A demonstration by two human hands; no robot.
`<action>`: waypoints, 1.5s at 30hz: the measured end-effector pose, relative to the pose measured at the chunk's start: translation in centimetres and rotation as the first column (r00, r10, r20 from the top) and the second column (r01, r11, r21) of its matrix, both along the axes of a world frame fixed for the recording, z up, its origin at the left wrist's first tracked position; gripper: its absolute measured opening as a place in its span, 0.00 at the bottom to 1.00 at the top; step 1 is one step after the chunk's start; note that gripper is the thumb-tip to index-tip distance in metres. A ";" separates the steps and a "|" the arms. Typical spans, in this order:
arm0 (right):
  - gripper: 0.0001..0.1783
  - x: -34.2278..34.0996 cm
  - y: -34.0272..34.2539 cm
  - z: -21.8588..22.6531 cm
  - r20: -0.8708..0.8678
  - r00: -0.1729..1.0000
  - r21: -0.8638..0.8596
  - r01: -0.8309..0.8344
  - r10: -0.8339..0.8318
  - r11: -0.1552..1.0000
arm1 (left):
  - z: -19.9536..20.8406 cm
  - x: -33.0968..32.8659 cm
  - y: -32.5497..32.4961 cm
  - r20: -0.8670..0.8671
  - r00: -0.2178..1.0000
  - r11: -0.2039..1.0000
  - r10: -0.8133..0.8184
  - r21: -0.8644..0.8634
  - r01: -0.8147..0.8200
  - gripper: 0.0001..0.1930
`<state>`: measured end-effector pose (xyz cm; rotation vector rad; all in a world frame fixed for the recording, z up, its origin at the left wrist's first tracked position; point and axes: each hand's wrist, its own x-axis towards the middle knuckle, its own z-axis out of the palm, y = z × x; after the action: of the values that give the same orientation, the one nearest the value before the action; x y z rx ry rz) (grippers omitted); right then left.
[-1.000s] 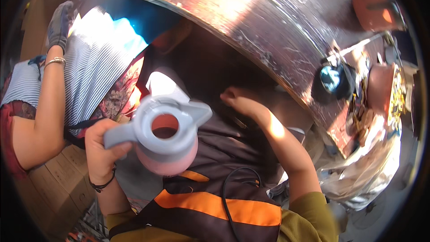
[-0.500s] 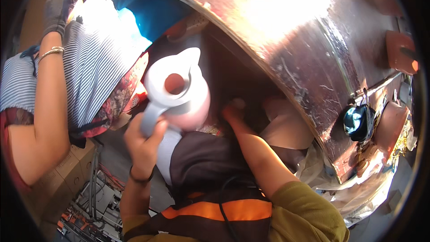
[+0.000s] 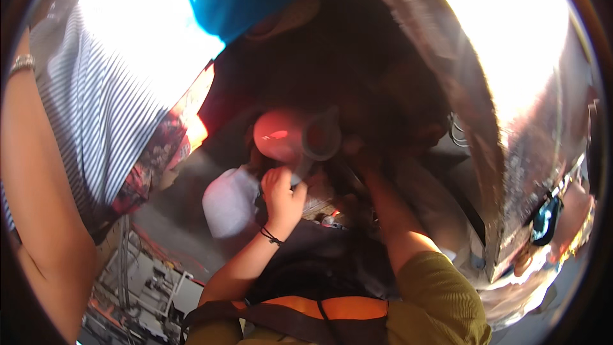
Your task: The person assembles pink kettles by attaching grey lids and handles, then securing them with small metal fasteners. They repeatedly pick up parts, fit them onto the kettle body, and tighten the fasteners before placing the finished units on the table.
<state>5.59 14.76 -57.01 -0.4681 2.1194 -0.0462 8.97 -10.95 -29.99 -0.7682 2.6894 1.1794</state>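
A pink jug (image 3: pixel 276 135) with a pale grey collar and spout is tipped on its side in the shade beneath the table, its mouth turned to the right. My left hand (image 3: pixel 284 197) is closed round the jug's handle from below. Just right of the spout, my right hand (image 3: pixel 359 152) reaches into the dark space; shadow and blur hide its fingers and anything in them. My knee in light grey cloth (image 3: pixel 230 201) is left of my left hand.
The worn reddish table (image 3: pixel 476 83) curves along the right, its edge close above my right arm. At the left, a co-worker's bare arm (image 3: pixel 41 172) and striped clothing (image 3: pixel 112 99) are near. Metal framework with cables (image 3: pixel 150 281) lies at the lower left.
The jug has moved down and right under the table, going from nearly upright to tipped over. My left hand went with it on the handle. The view has shifted too.
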 end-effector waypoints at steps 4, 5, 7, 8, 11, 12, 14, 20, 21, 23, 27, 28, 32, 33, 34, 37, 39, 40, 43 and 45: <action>0.24 3.2 2.2 -7.0 -0.246 0.941 -0.206 -0.287 0.234 0.935 | -1.7 4.5 3.8 0.185 0.981 0.999 0.050 -0.005 -0.050 0.11; 0.24 4.4 3.1 -9.6 -0.372 0.885 -0.243 -0.382 0.278 0.892 | -2.0 4.4 4.1 0.165 0.985 0.998 0.056 0.017 -0.060 0.12; 0.25 3.8 1.7 -11.3 -0.274 0.934 -0.244 -0.298 0.229 0.923 | -2.0 4.0 3.7 0.218 0.975 0.997 0.050 0.054 -0.063 0.12; 0.24 2.7 0.3 -10.2 -0.145 0.972 -0.188 -0.212 0.186 0.959 | -1.9 4.5 3.9 0.185 0.981 0.997 0.060 0.042 -0.069 0.12; 0.23 1.6 -1.5 -9.6 -0.045 0.989 -0.115 -0.147 0.143 0.982 | -1.0 4.2 4.0 0.117 0.992 0.999 0.041 0.027 -0.045 0.13; 0.22 1.6 -1.3 -9.7 -0.030 0.989 -0.097 -0.145 0.143 0.985 | -0.8 4.2 4.2 0.102 0.994 0.999 0.036 0.026 -0.039 0.14; 0.21 1.7 -1.7 -10.4 -0.014 0.991 -0.085 -0.137 0.137 0.987 | -0.8 4.4 4.3 0.161 0.986 0.998 0.040 0.036 -0.047 0.14; 0.19 2.0 -1.3 -11.8 0.008 0.998 -0.030 -0.060 0.060 0.998 | -1.5 4.6 4.0 0.190 0.981 0.998 -0.041 0.053 0.031 0.16; 0.19 1.9 -1.5 -12.0 0.010 0.998 -0.036 -0.065 0.066 0.997 | -1.5 4.5 4.0 0.175 0.984 0.999 -0.036 0.027 0.032 0.16; 0.18 1.7 -1.6 -12.2 0.001 0.999 -0.045 -0.047 0.047 0.998 | -1.5 4.3 3.8 0.189 0.981 1.000 -0.030 0.011 0.028 0.15; 0.17 0.5 -1.6 -11.3 -0.026 1.000 -0.060 -0.010 0.009 0.998 | -1.7 3.5 3.7 0.172 0.985 1.000 -0.024 0.013 0.022 0.16; 0.17 -0.2 -2.2 -11.1 -0.049 0.999 -0.080 0.002 -0.006 0.997 | -1.7 3.1 3.4 0.180 0.984 1.000 -0.005 0.007 0.004 0.16; 0.16 -3.4 -2.8 -8.0 -0.231 0.963 -0.262 0.078 -0.141 0.962 | -1.7 1.4 2.7 0.179 0.982 0.998 0.065 0.007 -0.068 0.16; 0.16 -4.3 -2.9 -6.2 -0.276 0.946 -0.298 0.083 -0.169 0.951 | -1.4 1.0 2.9 0.190 0.975 0.991 0.117 0.043 -0.127 0.14; 0.16 -5.5 -3.4 -4.7 -0.313 0.931 -0.311 0.086 -0.188 0.947 | -1.4 0.8 3.0 0.201 0.966 0.980 0.162 0.081 -0.182 0.13; 0.19 -11.5 -7.6 8.1 -0.196 0.980 -0.139 0.004 -0.031 0.990 | -3.2 2.9 2.6 0.134 0.964 0.973 0.229 -0.029 -0.228 0.11; 0.20 -11.9 -8.3 12.7 -0.290 0.943 -0.306 0.071 -0.164 0.949 | -0.7 0.0 1.9 0.059 0.954 0.955 0.293 0.032 -0.295 0.11; 0.21 -12.3 -10.8 19.6 -0.255 0.945 -0.382 0.095 -0.203 0.919 | 0.6 -0.6 2.0 0.025 0.938 0.933 0.346 0.094 -0.347 0.12; 0.23 -12.8 -13.5 33.5 0.073 0.950 -0.509 0.298 -0.304 0.808 | 5.9 -1.5 2.0 -0.136 0.928 0.901 0.348 0.323 -0.290 0.19; 0.21 -10.8 -12.3 38.9 0.014 0.892 -0.759 0.304 -0.452 0.576 | 11.2 -1.4 2.8 -0.177 0.946 0.867 0.271 0.472 -0.160 0.27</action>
<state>-5.18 2.49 -18.07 -0.4774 2.2801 -1.2278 7.56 -8.13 -18.81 -0.9123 2.3736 1.9778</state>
